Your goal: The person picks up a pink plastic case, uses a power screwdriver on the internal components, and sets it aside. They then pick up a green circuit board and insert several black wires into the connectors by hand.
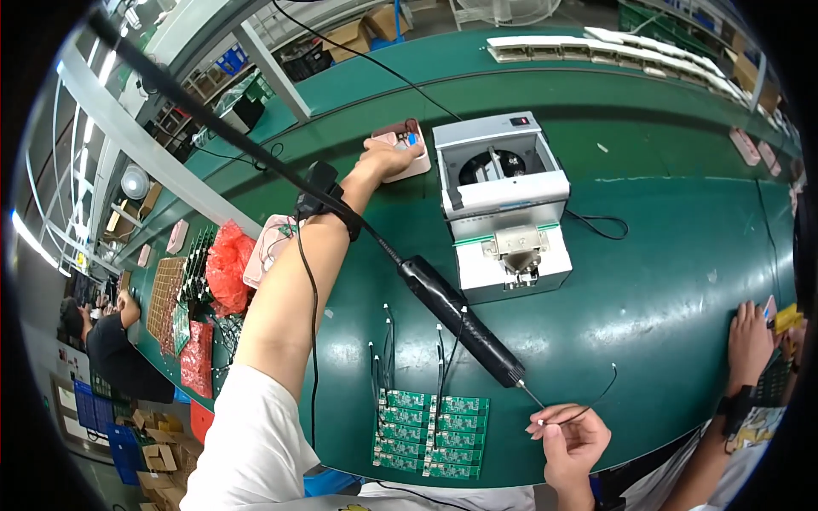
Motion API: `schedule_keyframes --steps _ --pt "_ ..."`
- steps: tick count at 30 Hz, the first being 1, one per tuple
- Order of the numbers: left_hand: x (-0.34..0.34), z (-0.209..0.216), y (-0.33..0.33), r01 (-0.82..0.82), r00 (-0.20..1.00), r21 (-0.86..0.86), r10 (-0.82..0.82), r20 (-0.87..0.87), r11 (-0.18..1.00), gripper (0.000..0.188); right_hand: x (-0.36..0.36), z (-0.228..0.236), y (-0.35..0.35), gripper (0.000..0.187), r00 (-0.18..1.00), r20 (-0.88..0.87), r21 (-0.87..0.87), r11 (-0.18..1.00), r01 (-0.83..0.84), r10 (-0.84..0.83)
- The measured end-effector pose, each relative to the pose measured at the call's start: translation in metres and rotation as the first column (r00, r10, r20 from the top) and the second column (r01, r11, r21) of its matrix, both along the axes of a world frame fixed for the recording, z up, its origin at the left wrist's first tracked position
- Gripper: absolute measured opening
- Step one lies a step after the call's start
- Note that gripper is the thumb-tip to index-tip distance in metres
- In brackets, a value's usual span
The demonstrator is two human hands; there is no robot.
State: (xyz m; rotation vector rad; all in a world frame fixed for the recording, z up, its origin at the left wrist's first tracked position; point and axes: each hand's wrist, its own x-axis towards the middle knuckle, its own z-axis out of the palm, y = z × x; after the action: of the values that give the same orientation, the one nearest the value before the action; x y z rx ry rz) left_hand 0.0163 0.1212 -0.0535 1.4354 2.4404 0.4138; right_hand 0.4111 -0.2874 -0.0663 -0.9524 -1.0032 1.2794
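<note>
My left hand (388, 158) is stretched far forward into a small pink tray (415, 169) that holds small parts, one of them blue. Its fingers look curled, and what lies between them is hidden. Near the front edge of the bench, my right hand (578, 439) pinches a thin black cable (607, 393) with small white ends. A black electric screwdriver (460, 319) slants down over the bench, its bit close to my right fingertips. Left of that hand lies a panel of green circuit boards (458, 439), several black cables with white plugs standing up from it.
Beyond the boards stands a grey-and-white machine (503, 213) with a power cord. On the left are a red plastic bag (228, 268), a pink tray (271, 247) and red bubble wrap (197, 358). A co-worker's hand (750, 345) works at the right edge; another person (128, 349) sits far left.
</note>
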Motion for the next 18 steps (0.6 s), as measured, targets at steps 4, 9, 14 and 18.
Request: schedule_keyframes --steps 4,9,14,18 --pt "0.058 0.041 -0.017 -0.179 0.982 0.017 0.177 0.07 0.984 0.13 -0.002 -0.002 -0.01 0.01 0.999 0.026 -0.112 0.993 0.045 -0.043" --pt "0.019 0.017 -0.004 -0.104 0.992 0.165 0.091 0.087 0.981 0.113 -0.005 -0.003 -0.005 0.009 0.994 0.108 0.007 0.999 -0.037 0.036" --pt "0.045 0.101 -0.081 0.147 0.988 0.064 -0.15 0.043 0.987 0.109 0.008 -0.012 -0.014 0.008 0.979 0.204 0.076 0.997 -0.029 0.013" --pt "0.003 0.146 -0.157 0.117 0.991 0.113 -0.108 -0.076 0.987 0.109 0.007 -0.012 -0.017 0.006 0.991 0.132 -0.013 1.0 0.012 -0.01"
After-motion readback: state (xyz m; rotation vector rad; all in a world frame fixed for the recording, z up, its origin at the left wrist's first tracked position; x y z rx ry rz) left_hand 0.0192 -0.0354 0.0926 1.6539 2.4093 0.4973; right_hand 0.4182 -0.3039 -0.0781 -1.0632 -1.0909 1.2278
